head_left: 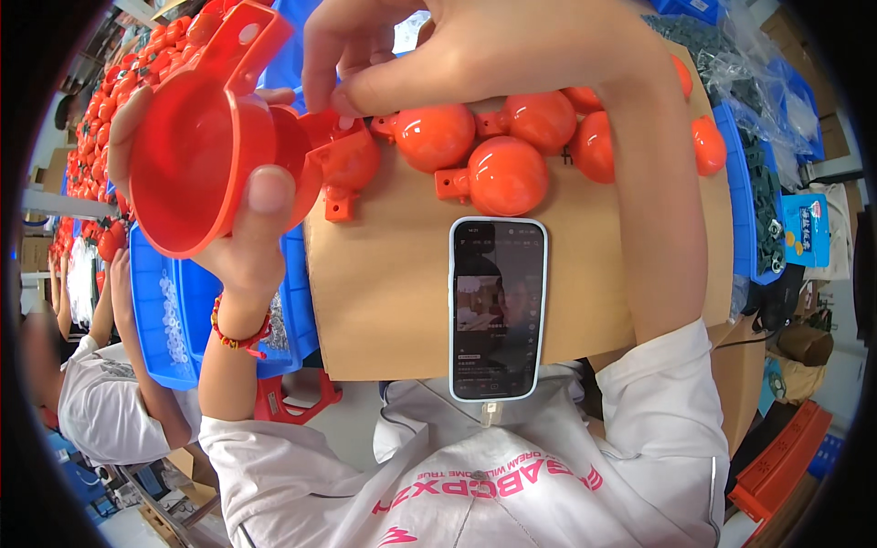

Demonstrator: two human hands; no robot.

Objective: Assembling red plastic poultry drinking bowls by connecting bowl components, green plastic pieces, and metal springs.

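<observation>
My left hand (253, 242) grips an open red plastic half-shell (187, 169), its hollow side facing me and its flat holed tab pointing up. The thumb presses on the rim, and the fingers wrap round the far side. Joined to it or just behind it is a second red half-shell (290, 160) with its own tab; I cannot tell whether they are connected. Over that tab, my right hand (457, 59) has thumb and fingers pinched together. A small pale bit shows at the fingertips, too small to name. Several red balls with square tabs, such as this red ball (508, 176), lie beyond the phone.
A phone (496, 310) lies on the cardboard (393, 301), a cable at its lower end. Blue bins (164, 342) with small metal parts stand at left; another blue bin (738, 196) holds dark parts at right. Red shells (110, 110) are heaped far left, near another person's arm (128, 310).
</observation>
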